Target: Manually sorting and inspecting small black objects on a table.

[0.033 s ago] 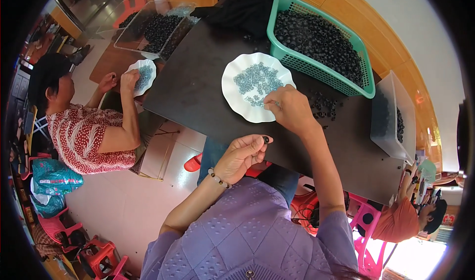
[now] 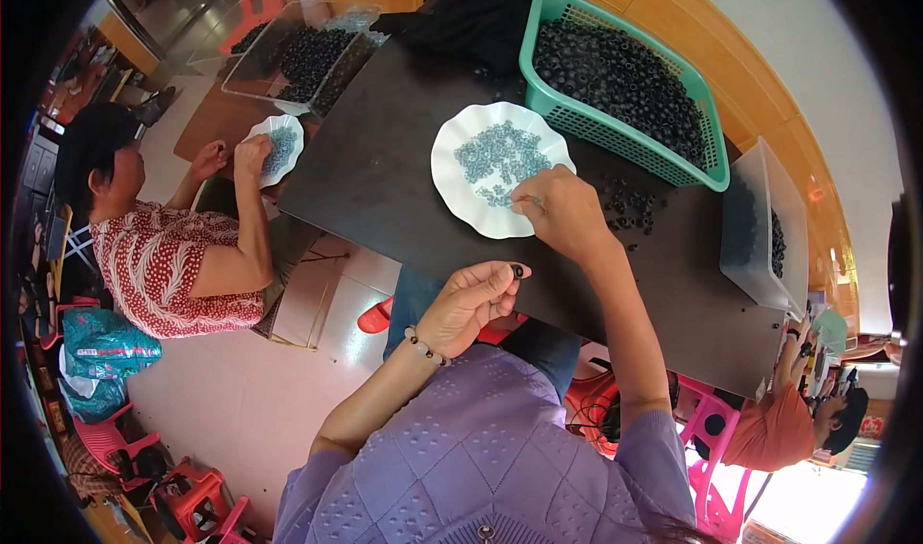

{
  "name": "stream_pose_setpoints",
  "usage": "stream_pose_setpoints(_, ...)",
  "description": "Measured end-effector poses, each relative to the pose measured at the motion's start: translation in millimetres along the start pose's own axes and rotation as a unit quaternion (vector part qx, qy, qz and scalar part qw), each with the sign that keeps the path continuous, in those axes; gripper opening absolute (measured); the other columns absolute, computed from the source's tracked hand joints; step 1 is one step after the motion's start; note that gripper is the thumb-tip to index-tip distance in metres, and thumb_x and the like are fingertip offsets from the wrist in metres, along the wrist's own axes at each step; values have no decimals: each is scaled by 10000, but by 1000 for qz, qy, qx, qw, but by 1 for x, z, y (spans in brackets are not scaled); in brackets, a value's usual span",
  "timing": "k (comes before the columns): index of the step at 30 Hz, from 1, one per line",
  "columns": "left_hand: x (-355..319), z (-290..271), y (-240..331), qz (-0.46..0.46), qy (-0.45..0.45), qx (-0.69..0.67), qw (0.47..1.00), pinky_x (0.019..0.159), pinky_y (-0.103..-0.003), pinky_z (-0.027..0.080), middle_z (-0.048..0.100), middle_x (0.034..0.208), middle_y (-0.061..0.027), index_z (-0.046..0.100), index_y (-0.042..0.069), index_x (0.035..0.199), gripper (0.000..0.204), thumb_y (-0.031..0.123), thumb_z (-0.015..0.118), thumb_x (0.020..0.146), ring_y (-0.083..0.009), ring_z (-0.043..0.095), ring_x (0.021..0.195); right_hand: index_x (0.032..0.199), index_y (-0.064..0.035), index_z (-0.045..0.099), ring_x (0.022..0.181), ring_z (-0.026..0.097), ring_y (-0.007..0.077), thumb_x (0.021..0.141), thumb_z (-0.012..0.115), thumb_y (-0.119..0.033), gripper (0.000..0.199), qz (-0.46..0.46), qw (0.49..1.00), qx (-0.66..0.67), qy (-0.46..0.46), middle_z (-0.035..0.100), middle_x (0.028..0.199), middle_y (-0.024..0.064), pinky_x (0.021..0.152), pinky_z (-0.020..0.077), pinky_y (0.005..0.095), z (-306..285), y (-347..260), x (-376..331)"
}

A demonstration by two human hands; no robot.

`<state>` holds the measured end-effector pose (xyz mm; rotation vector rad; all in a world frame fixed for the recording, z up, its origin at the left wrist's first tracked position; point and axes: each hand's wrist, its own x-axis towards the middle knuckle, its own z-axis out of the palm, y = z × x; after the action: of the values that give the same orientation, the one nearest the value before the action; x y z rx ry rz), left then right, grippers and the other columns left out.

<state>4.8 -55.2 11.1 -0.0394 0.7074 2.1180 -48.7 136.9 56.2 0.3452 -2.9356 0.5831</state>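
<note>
My left hand (image 2: 468, 306) is closed in front of the table edge, with a small black ring-shaped part (image 2: 518, 271) between thumb and forefinger. A white plate with a wavy rim (image 2: 454, 190) lies on the dark table, bearing many small clear bluish pieces (image 2: 495, 153). Over the plate's right edge my right hand (image 2: 562, 210) reaches in, thumb and fingertips pinched together at the nearest pieces. Whatever is between those fingertips is hidden.
A green basket (image 2: 630, 140) heaped with black parts stands behind the plate. Loose black parts (image 2: 630, 206) lie right of my right hand, near a clear plastic bin (image 2: 760, 246). At left, a co-worker (image 2: 178, 265) handles pieces at another white plate (image 2: 291, 164).
</note>
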Motion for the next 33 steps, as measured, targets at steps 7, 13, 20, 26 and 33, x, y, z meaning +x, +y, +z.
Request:
stream_pose_setpoints(7,2,-1,1,-13,0,-13,1000,691,-224,435,551,817,10,611,6,1087,282,247,579,945,-68,495,731,800,-56,659,811,583,297,777,631,-79,43,-16,999,8,30,646,776,88,691,475,394,3,2,-3)
stream_pose_setpoints(13,-2,-6,0,5,5,-33,999,715,-218,471,603,869,-1,611,22,1105,267,231,581,941,-71,549,744,800,-57,630,773,554,278,730,669,-31,84,-60,993,101,-2,611,787,73,676,453,382,-52,-30,-31)
stream_pose_setpoints(20,2,-1,-9,22,5,34,999,737,-233,523,672,946,-74,614,10,1137,265,178,587,934,-119,636,795,775,-77,617,737,527,259,703,680,-49,99,-96,991,77,-43,564,727,51,661,425,361,-69,-43,-55)
stream_pose_setpoints(26,2,1,-11,48,27,108,993,742,-254,533,686,939,-117,623,6,1136,249,138,595,926,-148,655,812,767,-86,601,730,508,249,707,672,-72,94,-95,993,43,-63,530,697,43,669,402,353,-64,-43,-59)
stream_pose_setpoints(33,0,-5,-9,32,10,67,997,730,-269,535,683,917,-121,632,-5,1120,239,115,606,916,-159,648,787,766,-82,600,713,502,248,700,695,-85,116,-82,990,96,-56,549,710,41,650,409,350,-60,-39,-61)
